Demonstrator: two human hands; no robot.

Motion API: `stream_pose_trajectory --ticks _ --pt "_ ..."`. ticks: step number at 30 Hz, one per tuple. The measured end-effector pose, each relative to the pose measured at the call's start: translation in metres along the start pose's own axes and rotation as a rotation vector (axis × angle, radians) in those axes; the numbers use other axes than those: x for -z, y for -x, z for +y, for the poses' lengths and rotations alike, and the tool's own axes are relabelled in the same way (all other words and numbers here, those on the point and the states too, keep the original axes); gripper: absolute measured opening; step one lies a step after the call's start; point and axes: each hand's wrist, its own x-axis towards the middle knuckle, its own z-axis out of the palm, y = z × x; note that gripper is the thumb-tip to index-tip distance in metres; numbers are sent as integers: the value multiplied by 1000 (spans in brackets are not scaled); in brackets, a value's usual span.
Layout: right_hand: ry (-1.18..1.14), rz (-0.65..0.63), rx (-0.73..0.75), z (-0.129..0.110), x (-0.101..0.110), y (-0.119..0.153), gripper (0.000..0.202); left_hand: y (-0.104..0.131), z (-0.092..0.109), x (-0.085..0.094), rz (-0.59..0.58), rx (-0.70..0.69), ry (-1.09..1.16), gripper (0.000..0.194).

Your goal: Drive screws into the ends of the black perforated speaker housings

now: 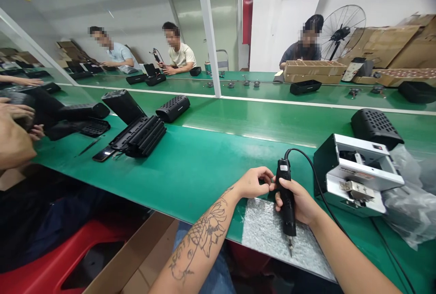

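In my right hand point(299, 201) is a black electric screwdriver point(287, 210), its fingers wrapped round the body and its bit pointing down. The bit's tip hangs over a silvery foam sheet point(259, 228) at the table's front edge; whether it touches cannot be told. My left hand point(256, 182) is at the screwdriver's left side, its fingers curled together in a pinch. Anything between those fingertips is too small or hidden to make out. A black cable point(315, 171) loops from the top of the screwdriver toward the right.
Right of my hands stands a white-and-black screw feeder point(361, 173), with a plastic bag point(408, 198) beside it. Black speaker-like housings point(173, 108) lie on the green table point(204, 162). A neighbour's hands point(17, 117) work at the left. Several people sit across the line.
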Motion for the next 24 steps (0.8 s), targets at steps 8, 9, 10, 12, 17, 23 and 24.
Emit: stream_pose_trajectory --ticks 8,9,10,12,17,23,24 --pt "9 24 3 -1 -2 0 44 1 0 1 -8 -3 -6 41" --pt "11 28 5 -1 -3 1 45 1 0 1 -9 -3 -7 41" --pt "13 31 7 -1 -3 1 45 1 -1 1 -9 -3 -8 42" --pt "17 35 9 -1 -3 0 46 1 -1 2 -10 -1 -8 42" --pt "27 30 16 0 -1 -1 47 1 -1 2 -10 1 -3 42" --pt "31 22 18 -1 -1 -1 45 0 -3 1 -10 1 13 41" --pt "32 21 18 -1 -1 -1 45 0 -3 1 -11 1 15 41"
